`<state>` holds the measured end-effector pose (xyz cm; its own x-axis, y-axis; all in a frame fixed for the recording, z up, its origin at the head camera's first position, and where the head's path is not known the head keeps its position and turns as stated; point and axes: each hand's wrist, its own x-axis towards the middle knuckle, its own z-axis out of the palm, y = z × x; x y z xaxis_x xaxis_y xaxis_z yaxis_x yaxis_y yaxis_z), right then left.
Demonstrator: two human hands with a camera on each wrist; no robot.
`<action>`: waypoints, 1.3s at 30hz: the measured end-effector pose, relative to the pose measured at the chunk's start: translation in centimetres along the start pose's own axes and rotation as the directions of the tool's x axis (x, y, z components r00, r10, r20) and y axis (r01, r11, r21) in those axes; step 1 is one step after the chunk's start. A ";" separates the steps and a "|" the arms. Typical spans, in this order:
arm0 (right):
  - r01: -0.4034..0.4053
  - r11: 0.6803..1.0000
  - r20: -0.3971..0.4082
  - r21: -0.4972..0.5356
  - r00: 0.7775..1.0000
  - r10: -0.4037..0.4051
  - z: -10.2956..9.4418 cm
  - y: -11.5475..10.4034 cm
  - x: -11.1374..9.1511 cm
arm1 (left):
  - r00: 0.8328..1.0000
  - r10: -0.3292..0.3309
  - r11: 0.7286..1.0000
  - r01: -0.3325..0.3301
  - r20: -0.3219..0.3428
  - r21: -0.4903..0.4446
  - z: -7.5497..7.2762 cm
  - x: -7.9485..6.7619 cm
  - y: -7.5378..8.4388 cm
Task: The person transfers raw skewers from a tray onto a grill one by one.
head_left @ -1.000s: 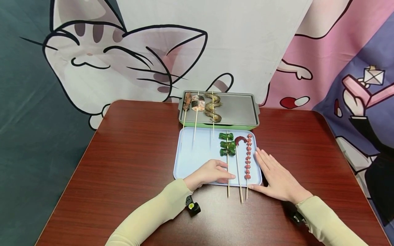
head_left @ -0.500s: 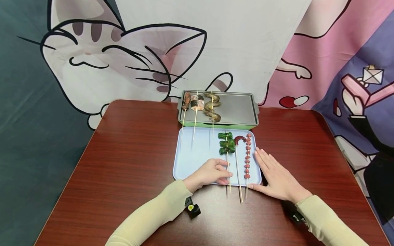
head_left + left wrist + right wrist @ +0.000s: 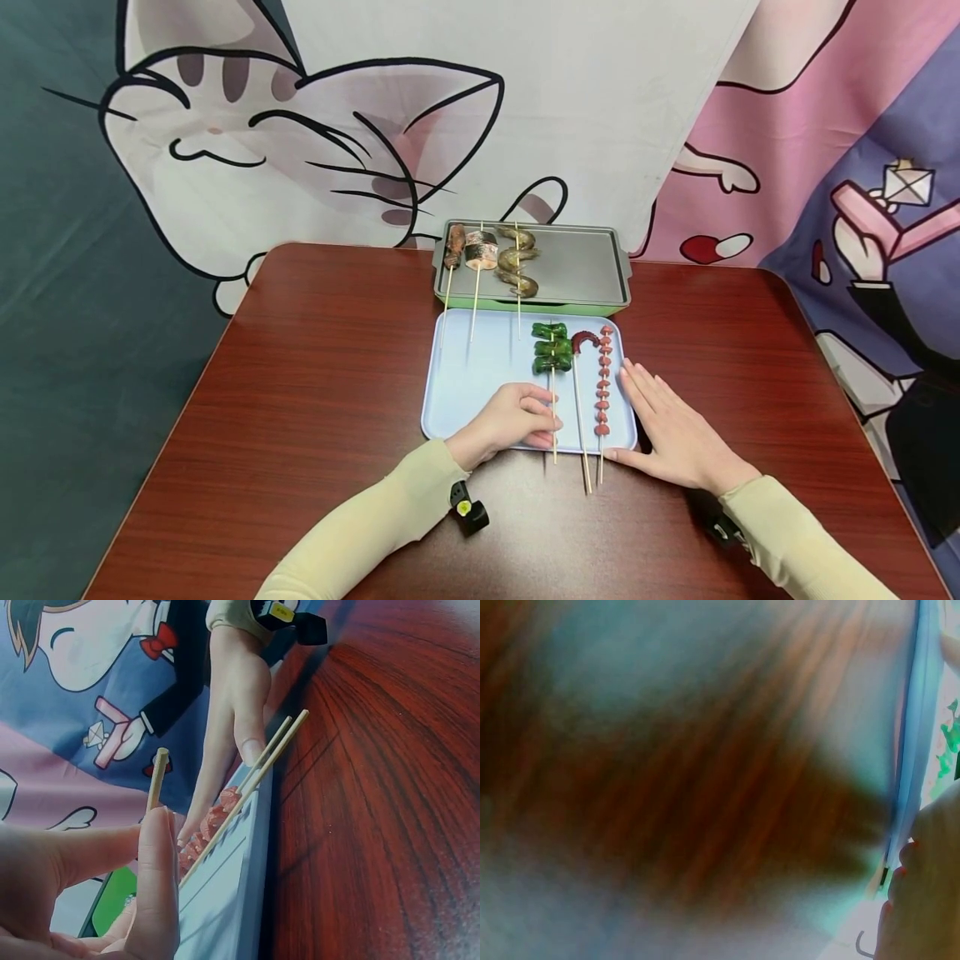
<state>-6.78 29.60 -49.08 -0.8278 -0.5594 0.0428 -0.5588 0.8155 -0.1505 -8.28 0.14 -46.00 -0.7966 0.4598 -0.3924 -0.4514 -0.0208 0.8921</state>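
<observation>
My left hand [image 3: 517,417] pinches the wooden stick of a green pepper skewer [image 3: 552,348] over the front of the light blue tray [image 3: 465,392]. In the left wrist view the stick's end [image 3: 159,769] sticks up past the thumb and finger. My right hand [image 3: 678,433] lies with straight fingers along the tray's right edge. Between the two hands lie a skewer with a dark red curled tentacle-like piece [image 3: 585,340] and a skewer of small reddish-pink pieces [image 3: 603,383], their sticks overhanging the tray's front.
Behind the tray stands a grey grill pan [image 3: 577,267] with a green base. On its left part lie a brown meat skewer [image 3: 454,246], a fish-like chunk on a stick [image 3: 482,251] and a shrimp skewer [image 3: 519,262]. All rest on a reddish-brown table [image 3: 315,375].
My left hand has taken hold of the pepper skewer's stick and raised it a little, shifting it slightly away from me. My right hand stays put.
</observation>
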 end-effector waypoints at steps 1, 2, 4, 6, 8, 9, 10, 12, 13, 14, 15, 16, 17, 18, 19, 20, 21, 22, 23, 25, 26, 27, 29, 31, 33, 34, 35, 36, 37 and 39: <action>0.000 1.000 0.000 0.001 1.000 0.000 0.0 0.0 0.0 | 1.000 -0.002 1.000 0.002 -0.003 -0.008 0.0 0.0 0.0; -0.001 1.000 0.000 0.001 1.000 0.001 0.0 0.0 0.0 | 1.000 -0.005 1.000 0.005 -0.008 -0.016 0.0 0.0 -0.1; -0.002 1.000 0.003 0.004 1.000 0.002 0.0 0.0 0.0 | 1.000 -0.004 1.000 0.004 -0.015 -0.023 0.0 0.0 -0.2; -0.005 1.000 0.005 0.007 1.000 0.004 -0.1 0.0 0.0 | 1.000 -0.007 1.000 0.006 -0.017 -0.026 0.0 0.0 -0.3; -0.006 1.000 0.007 0.009 1.000 0.006 -0.1 0.0 0.0 | 1.000 -0.008 1.000 0.007 -0.015 -0.024 -0.1 0.1 -0.5; -0.006 1.000 0.008 0.011 1.000 0.005 -0.1 0.0 0.0 | 1.000 -0.009 1.000 0.009 -0.012 -0.022 -0.2 0.1 -0.5; -0.005 1.000 0.007 0.012 1.000 0.005 -0.1 0.0 0.0 | 1.000 -0.008 1.000 0.008 -0.009 -0.019 -0.2 0.1 -0.5; -0.003 1.000 0.004 0.010 1.000 0.003 -0.1 0.0 0.0 | 1.000 -0.010 1.000 0.010 -0.001 -0.014 -0.3 0.0 -0.5; -0.002 1.000 0.003 0.009 1.000 0.002 0.0 0.0 0.0 | 1.000 -0.009 1.000 0.009 0.003 -0.008 -0.4 0.0 -0.5; -0.001 1.000 0.001 0.007 1.000 0.001 0.0 0.1 0.0 | 1.000 -0.008 1.000 0.008 0.007 -0.004 -0.4 -0.1 -0.5; 0.000 1.000 0.001 0.006 1.000 0.000 0.0 0.1 0.0 | 1.000 -0.009 1.000 0.009 0.010 0.000 -0.5 -0.1 -0.5; 0.000 1.000 0.000 0.005 1.000 0.000 0.0 0.1 -0.1 | 1.000 -0.008 1.000 0.008 0.014 0.004 -0.5 -0.2 -0.5; 0.000 1.000 0.000 0.005 1.000 0.000 0.0 0.1 -0.1 | 1.000 -0.007 1.000 0.007 0.017 0.008 -0.5 -0.2 -0.5; 0.001 1.000 -0.001 0.004 1.000 -0.001 0.0 0.1 -0.1 | 1.000 -0.006 1.000 0.006 0.019 0.010 -0.5 -0.2 -0.6; 0.001 1.000 -0.001 0.004 1.000 -0.001 0.0 0.1 -0.1 | 1.000 -0.003 1.000 0.003 0.022 0.014 -0.5 -0.3 -0.6; 0.001 1.000 -0.003 0.004 1.000 -0.001 0.0 0.2 -0.1 | 1.000 -0.002 1.000 0.001 0.025 0.016 -0.5 -0.3 -0.6; 0.002 1.000 -0.003 0.004 1.000 -0.002 0.0 0.2 -0.1 | 1.000 0.000 1.000 0.000 0.028 0.018 -0.5 -0.3 -0.6; 0.002 1.000 -0.005 0.003 1.000 -0.002 0.0 0.2 -0.1 | 1.000 0.003 1.000 -0.004 0.029 0.019 -0.5 -0.3 -0.6; 0.002 1.000 -0.008 0.002 1.000 -0.002 0.0 0.2 -0.1 | 0.999 0.006 1.000 -0.007 0.031 0.022 -0.5 -0.3 -0.6; 0.002 1.000 -0.009 0.000 1.000 -0.002 0.0 0.2 -0.1 | 0.999 0.008 0.999 -0.010 0.041 0.031 -0.4 -0.4 -0.5; 0.002 1.000 -0.010 0.000 1.000 -0.002 0.1 0.2 -0.1 | 0.999 0.009 0.999 -0.010 0.045 0.033 -0.4 -0.4 -0.5; 0.002 1.000 -0.009 0.001 1.000 -0.002 0.1 0.2 -0.1 | 0.999 0.012 0.999 -0.014 0.051 0.039 -0.3 -0.5 -0.5; 0.002 1.000 -0.011 0.003 1.000 -0.002 0.1 0.2 -0.1 | 0.998 0.017 0.999 -0.020 0.064 0.048 -0.2 -0.6 -0.3; 0.004 1.000 -0.014 0.006 1.000 -0.004 0.1 0.2 -0.1 | 0.997 0.027 0.998 -0.031 0.078 0.057 0.1 -0.8 -0.1; 0.005 1.000 -0.017 0.010 1.000 -0.005 0.1 0.2 -0.1 | 0.995 0.037 0.997 -0.043 0.090 0.062 0.3 -1.0 0.2; 0.007 1.000 -0.020 0.011 1.000 -0.006 0.1 0.1 -0.1 | 0.994 0.042 0.997 -0.048 0.097 0.064 0.4 -1.1 0.4; 0.008 1.000 -0.021 0.013 1.000 -0.008 0.1 0.1 -0.1 | 0.994 0.049 0.996 -0.055 0.100 0.064 0.5 -1.2 0.6; 0.010 1.000 -0.023 0.013 1.000 -0.010 0.2 0.1 -0.1 | 0.993 0.053 0.996 -0.060 0.103 0.064 0.6 -1.2 0.9; 0.012 1.000 -0.026 0.015 1.000 -0.011 0.2 0.1 -0.1 | 0.993 0.059 0.996 -0.066 0.105 0.065 0.7 -1.3 1.2; 0.013 1.000 -0.030 0.017 0.999 -0.013 0.2 0.0 -0.1 | 0.991 0.076 0.994 -0.084 0.105 0.074 0.9 -1.3 2.0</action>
<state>-6.74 29.65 -49.27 -0.8216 -0.5651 0.0746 -0.5690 0.8053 -0.1665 -7.81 0.30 -43.51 -0.7819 0.5480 -0.2972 -0.3517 0.0059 0.9361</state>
